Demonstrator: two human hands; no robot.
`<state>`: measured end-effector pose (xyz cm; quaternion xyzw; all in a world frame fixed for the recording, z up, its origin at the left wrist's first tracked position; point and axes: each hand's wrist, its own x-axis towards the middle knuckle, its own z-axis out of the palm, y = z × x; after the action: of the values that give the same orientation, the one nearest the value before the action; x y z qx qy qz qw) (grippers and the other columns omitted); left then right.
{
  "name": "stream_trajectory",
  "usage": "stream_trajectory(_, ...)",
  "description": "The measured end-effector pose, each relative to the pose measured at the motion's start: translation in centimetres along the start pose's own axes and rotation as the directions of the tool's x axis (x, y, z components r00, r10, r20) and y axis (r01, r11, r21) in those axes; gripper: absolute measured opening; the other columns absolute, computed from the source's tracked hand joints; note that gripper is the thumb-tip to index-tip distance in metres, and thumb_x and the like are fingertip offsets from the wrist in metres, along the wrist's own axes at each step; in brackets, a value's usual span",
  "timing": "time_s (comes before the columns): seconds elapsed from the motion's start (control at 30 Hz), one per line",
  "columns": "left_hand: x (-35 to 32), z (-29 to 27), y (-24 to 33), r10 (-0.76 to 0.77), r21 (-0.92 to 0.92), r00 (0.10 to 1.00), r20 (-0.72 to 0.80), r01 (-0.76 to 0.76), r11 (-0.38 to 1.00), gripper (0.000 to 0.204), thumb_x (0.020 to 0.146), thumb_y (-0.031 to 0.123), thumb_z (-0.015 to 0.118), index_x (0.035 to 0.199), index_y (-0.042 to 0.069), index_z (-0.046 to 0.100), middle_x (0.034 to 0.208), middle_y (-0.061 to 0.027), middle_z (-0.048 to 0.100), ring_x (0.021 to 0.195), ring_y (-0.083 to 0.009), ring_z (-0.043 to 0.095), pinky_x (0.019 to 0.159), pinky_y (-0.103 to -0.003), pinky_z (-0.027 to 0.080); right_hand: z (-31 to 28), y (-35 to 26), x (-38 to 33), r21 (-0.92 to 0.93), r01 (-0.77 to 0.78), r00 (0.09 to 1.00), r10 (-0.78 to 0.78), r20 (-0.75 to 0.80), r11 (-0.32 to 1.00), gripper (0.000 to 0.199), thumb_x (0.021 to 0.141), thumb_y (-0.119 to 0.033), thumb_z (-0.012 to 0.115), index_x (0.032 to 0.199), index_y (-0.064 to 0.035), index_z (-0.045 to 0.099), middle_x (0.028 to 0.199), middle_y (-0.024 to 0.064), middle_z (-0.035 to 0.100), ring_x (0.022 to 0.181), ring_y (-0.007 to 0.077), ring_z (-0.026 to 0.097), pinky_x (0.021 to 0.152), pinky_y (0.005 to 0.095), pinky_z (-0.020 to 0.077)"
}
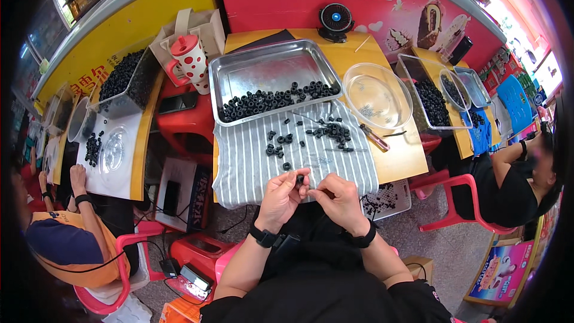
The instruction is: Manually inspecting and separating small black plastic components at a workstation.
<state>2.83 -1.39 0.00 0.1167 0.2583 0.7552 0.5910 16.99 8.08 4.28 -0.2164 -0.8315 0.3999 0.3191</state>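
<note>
Just off the front edge of the striped cloth (239, 161), my left hand (282, 199) pinches a small black ring-shaped part (300, 179) between thumb and fingers. Close beside it, my right hand (341, 198) is closed, fingertips pressed together near the part; whatever they hold is too small to make out. Loose black parts (335, 134) lie scattered on the cloth, one of them (287, 166) just beyond my left hand. Behind the cloth stands a metal tray (239, 72) with a heap of the same black parts along its near side.
A round clear tub (382, 121) with tiny pieces and a screwdriver (375, 139) are on the right. Farther back stands a small black fan (336, 21). A spotted mug (191, 63) and a phone (177, 103) rest on a red stool at left. People sit working on both sides.
</note>
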Motion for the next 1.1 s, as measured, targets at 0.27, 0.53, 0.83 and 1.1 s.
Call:
stream_trajectory(0.27,0.1,0.4,0.2,0.044,-0.039,0.999,0.022,-0.043,0.998,0.035,0.103,0.019,0.049,0.125,-0.007,0.056,0.098,-0.0093,0.064,0.079,-0.0126,0.058,0.073,-0.025,0.050,0.3,-0.2,-0.3,0.081,-0.081,0.997,0.081,0.006,0.993,0.019,0.078,-0.001,0.077,0.073,0.0002,0.059,0.066,0.0078,0.056,0.053,0.0154,0.052,0.049,0.0297,0.0397)
stream_trajectory(0.53,-0.2,0.4,0.1,0.062,0.000,0.998,0.002,-0.062,0.998,0.033,0.103,0.019,0.051,0.120,-0.008,0.058,0.094,-0.0093,0.062,0.074,-0.0110,0.053,0.066,-0.024,0.045,0.4,-0.3,-0.3,0.076,-0.085,0.996,0.084,0.018,0.993,0.019,0.078,-0.002,0.077,0.073,0.0001,0.059,0.065,0.0087,0.055,0.051,0.0173,0.053,0.048,0.0309,0.0401)
stream_trajectory(0.83,-0.3,0.2,0.1,0.013,0.008,1.000,0.005,-0.013,1.000,0.034,0.102,0.019,0.051,0.122,-0.007,0.057,0.092,-0.0083,0.063,0.073,-0.0102,0.053,0.065,-0.024,0.046,0.6,0.3,-0.6,0.205,-0.141,0.990,0.142,0.010,0.968,0.016,0.080,-0.004,0.076,0.090,-0.0016,0.064,0.078,0.0070,0.059,0.063,0.0129,0.057,0.052,0.0269,0.0441)
stream_trajectory(1.1,0.0,1.3,0.1,-0.001,-0.029,1.000,0.029,0.002,1.000,0.044,0.103,0.022,0.051,0.138,-0.003,0.046,0.098,-0.0079,0.065,0.082,-0.0116,0.062,0.072,-0.024,0.053,0.1,-1.0,0.5,0.162,-0.022,1.000,0.024,-0.011,0.987,0.032,0.080,-0.002,0.073,0.111,-0.0041,0.067,0.106,0.0093,0.061,0.086,0.0141,0.060,0.067,0.0243,0.0494)
